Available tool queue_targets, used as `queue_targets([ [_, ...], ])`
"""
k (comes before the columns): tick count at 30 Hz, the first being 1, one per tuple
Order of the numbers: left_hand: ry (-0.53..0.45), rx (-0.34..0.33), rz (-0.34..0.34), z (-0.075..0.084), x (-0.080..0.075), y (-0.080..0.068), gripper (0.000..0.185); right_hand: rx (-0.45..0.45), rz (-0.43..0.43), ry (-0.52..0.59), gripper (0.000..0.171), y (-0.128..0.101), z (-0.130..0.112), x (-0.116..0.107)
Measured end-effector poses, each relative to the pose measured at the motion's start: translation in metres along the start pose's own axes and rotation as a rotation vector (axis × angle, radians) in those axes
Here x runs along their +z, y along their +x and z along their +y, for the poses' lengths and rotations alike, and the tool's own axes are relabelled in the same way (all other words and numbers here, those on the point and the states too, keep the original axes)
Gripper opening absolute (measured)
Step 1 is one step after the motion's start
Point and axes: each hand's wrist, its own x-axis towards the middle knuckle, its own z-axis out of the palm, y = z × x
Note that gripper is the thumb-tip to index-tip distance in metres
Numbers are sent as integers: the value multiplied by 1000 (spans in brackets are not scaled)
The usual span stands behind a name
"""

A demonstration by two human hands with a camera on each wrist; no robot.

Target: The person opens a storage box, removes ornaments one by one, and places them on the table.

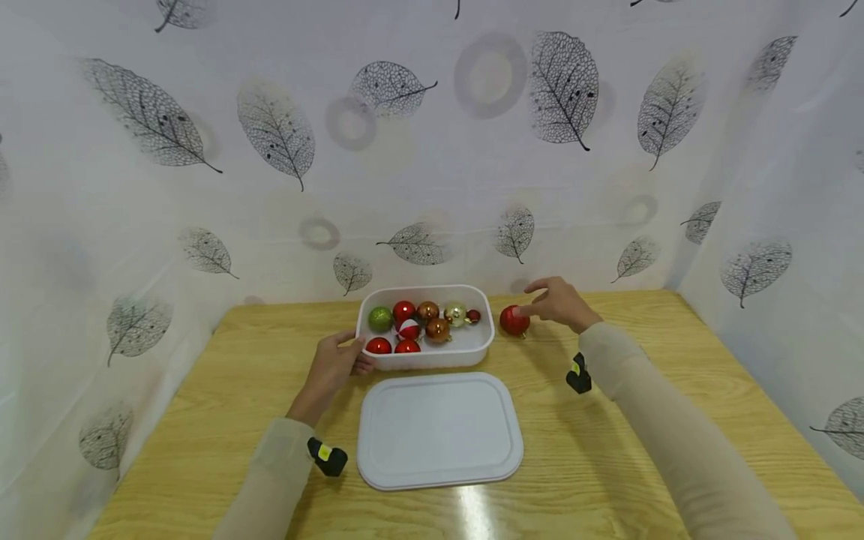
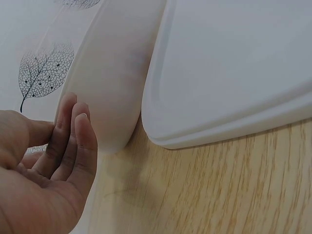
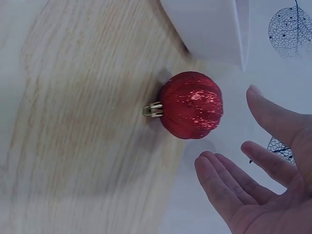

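Note:
A white plastic box [image 1: 472,358] holds several Christmas baubles: red, green, orange, gold and a red-and-white one. My left hand [image 1: 335,365] holds the box's near left corner; in the left wrist view, the fingers of that hand [image 2: 53,170] lie against the box's outer wall [image 2: 112,73]. Right of the box, a glittery red bauble [image 1: 515,320] rests on the table, its gold cap [image 3: 155,109] seen in the right wrist view. Beside this bauble [image 3: 192,105], my right hand [image 1: 559,304] has its thumb and fingers spread, apart from it in the right wrist view.
A white lid [image 1: 439,431] lies flat on the wooden table [image 1: 223,420], just in front of the box. Behind the table and along its sides hangs a pale leaf-print curtain [image 1: 432,180]. A black wrist device [image 1: 578,373] is on the right sleeve.

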Motion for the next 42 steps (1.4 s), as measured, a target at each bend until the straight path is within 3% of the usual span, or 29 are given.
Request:
queue_targets([
  [16,-14,15,-21,4,-2,-4,49,-43,3,-66,56,0,-36,-2],
  [30,9,-6,-4,2,-1,-2,46,-62,-16,-62,55,7,-57,17],
  [42,-10,3,-2,2,-1,0,46,-138,-79,-61,50,7,-74,45],
])
